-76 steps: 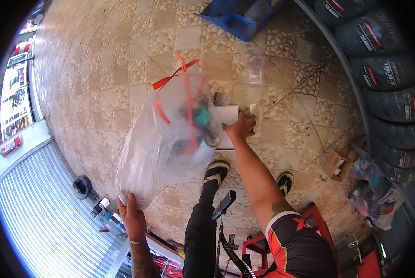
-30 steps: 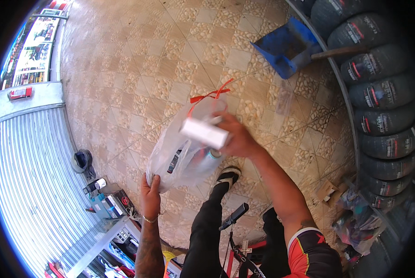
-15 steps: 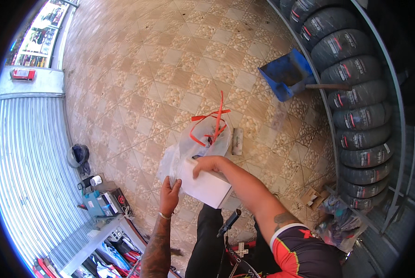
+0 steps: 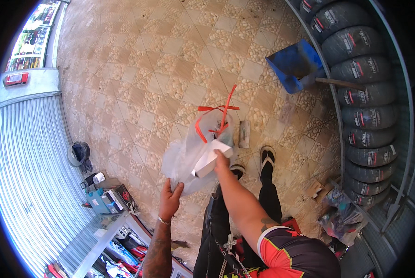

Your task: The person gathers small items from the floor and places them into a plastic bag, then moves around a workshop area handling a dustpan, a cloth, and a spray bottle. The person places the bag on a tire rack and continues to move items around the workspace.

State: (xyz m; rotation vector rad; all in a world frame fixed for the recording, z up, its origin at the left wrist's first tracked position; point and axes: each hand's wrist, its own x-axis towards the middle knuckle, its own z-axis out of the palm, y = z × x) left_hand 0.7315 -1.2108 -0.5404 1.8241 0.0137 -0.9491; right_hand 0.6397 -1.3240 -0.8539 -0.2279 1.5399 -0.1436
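- Right arm (image 4: pixel 244 201) had extended since earlier, right hand (image 4: pixel 222 161) gripping white box (image 4: pixel 206 162).
- Plastic bag (image 4: pixel 185 153), left hand (image 4: pixel 171 198) pinching its edge, lay against the box.
- Blue dustpan (image 4: pixel 294 67) lay well apart.
- Small carton (image 4: pixel 244 134) lay beside the bag.

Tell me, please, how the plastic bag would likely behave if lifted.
The plastic bag is probably floppy, since thin film creases near the left hand. It may sag near the red strips, where dark contents show through.
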